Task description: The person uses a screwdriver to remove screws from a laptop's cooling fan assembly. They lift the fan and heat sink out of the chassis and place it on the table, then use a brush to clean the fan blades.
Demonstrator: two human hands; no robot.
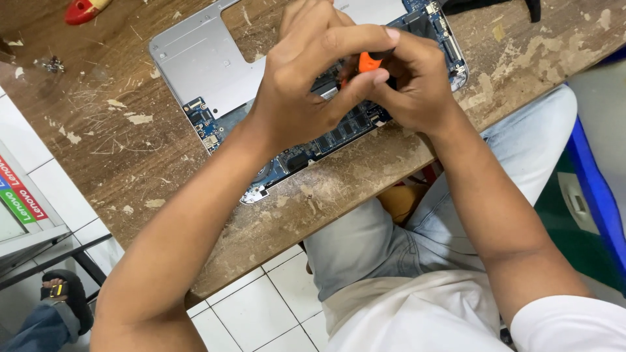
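An opened laptop chassis (202, 62) lies on a worn wooden table (117, 143), its silver frame and blue circuit board (339, 133) exposed. Both hands meet over the board. My left hand (306, 72) wraps its fingers around an orange-handled screwdriver (370, 62), thumb and forefinger pinching the handle. My right hand (420, 81) also grips the screwdriver from the right side. The tool's tip is hidden beneath the hands.
A red tool handle (81, 10) lies at the table's far left edge. Small screws (52, 64) sit near it. Another person's sandalled foot (62, 293) rests on the white tiled floor at lower left. A blue stool edge (596, 189) is at right.
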